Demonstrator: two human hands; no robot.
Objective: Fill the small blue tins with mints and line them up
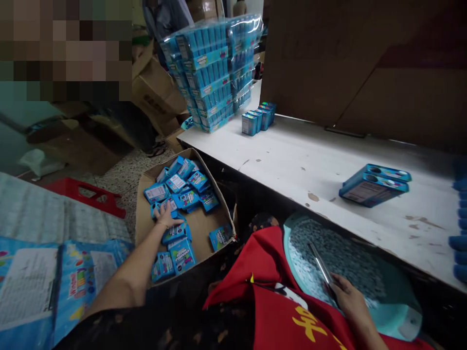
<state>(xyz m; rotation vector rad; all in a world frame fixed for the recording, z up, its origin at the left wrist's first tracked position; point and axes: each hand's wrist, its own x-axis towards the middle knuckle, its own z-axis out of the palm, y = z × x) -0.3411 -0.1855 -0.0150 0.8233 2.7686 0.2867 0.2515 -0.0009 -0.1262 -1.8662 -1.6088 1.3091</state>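
Observation:
My left hand (167,218) reaches into an open cardboard box (203,228) of loose blue cartons. Its fingers are spread over a small blue carton (170,204), touching the pile. Whether they press on that carton is hard to see. My right hand (348,294) is closed around a long shiny metal scoop-like tool (319,262). The tool's far end lies over a turquoise basin (292,260) filled with small pale pieces (332,257). On the white table, two blue cartons (375,185) stand side by side beyond the basin.
Wrapped stacks of blue cartons (207,68) rise at the table's far end, near several loose cartons (255,120). A large cardboard panel (346,63) borders the white table (284,155). Printed blue packs (83,282) lie at left, near a red crate (87,194). Another person stands behind.

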